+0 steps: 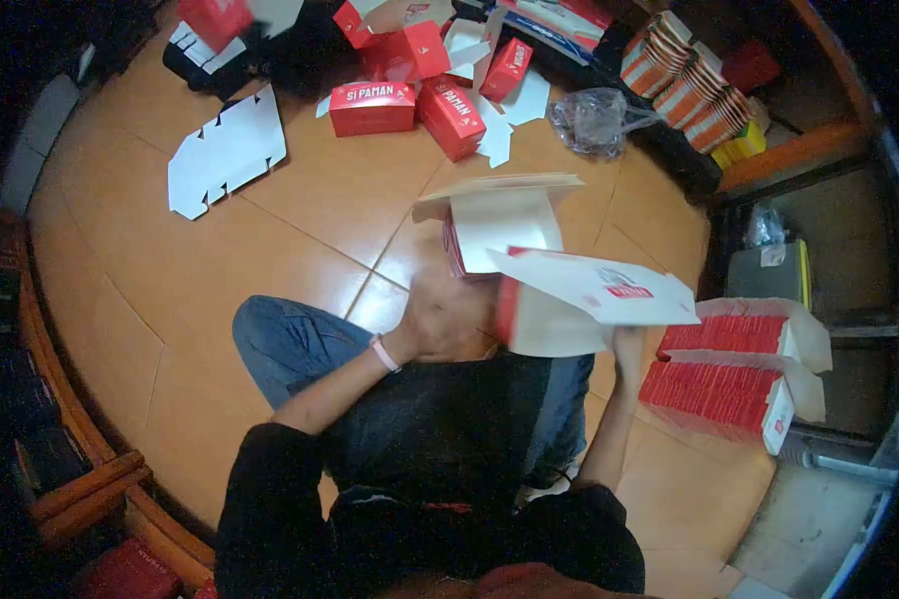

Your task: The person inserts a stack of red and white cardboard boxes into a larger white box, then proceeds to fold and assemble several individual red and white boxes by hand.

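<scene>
Both grips clamp a half-folded carton [529, 270]: left hand [440, 319] braces its base, right hand [627, 344] holds up the open flap, lap-high above the floor [300, 210].

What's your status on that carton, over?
Left hand and right hand both gripping the half-folded carton, flaps open. Folded red boxes lie on the floor beyond. Nothing between hands and carton.
</scene>
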A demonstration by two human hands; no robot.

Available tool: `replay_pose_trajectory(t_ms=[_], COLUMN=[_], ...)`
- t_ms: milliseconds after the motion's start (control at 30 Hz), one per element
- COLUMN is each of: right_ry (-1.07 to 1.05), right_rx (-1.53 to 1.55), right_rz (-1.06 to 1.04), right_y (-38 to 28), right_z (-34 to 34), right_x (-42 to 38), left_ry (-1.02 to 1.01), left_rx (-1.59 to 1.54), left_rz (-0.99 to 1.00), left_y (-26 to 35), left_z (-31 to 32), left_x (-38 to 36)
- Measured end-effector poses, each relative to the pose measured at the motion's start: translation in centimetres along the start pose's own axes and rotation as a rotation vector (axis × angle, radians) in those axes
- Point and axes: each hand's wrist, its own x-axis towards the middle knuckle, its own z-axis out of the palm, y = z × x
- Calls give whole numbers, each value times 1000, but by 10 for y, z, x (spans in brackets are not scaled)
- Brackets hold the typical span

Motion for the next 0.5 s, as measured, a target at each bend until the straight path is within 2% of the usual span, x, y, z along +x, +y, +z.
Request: replay_pose_trajectory(t_ms=[33,67,100,133,167,200,233,300,333,367,433,467,500], right_ry=[-32,-68,-119,-172,-228,-163,-104,-154,-188,-68,-153,-146,-137], right_rx=[-93,-188,-100,-13,73,228,378,16,-165,-151,-191,-377,-561], right_rz=[35,68,-43,-153,-259,-302,-356,-281,-255,-266,-204,-121,-40], right_y=[13,25,35,47,58,87,114,54,20,-41,-64,-68,-69], right_z=[-1,-3,2,7,14,19,25,63,82,93,101,106,110], right_x=[6,11,20,31,43,63,83,106,117,107,114,119,123], left_ry=[83,155,228,229,114,-9,-19,-185,-87,-100,-425,-278,-281], left_rx=[-108,34,177,175,255,334,330,298,274,268,320,336,337], left_rz=[-110,-314,-514,-517,-576,-636,-645,-919,-765,-766,-971,-900,-900], left_y=[-7,-19,-28,-34,-40,-45,-50,-62,-68,-69,-67,-67,-69], left_z=[5,14,20,24,28,30,31,34,36,34,27,29,29], left_x=[-4,-4,3,13,23,30,34,43,36,37,41,38,35])
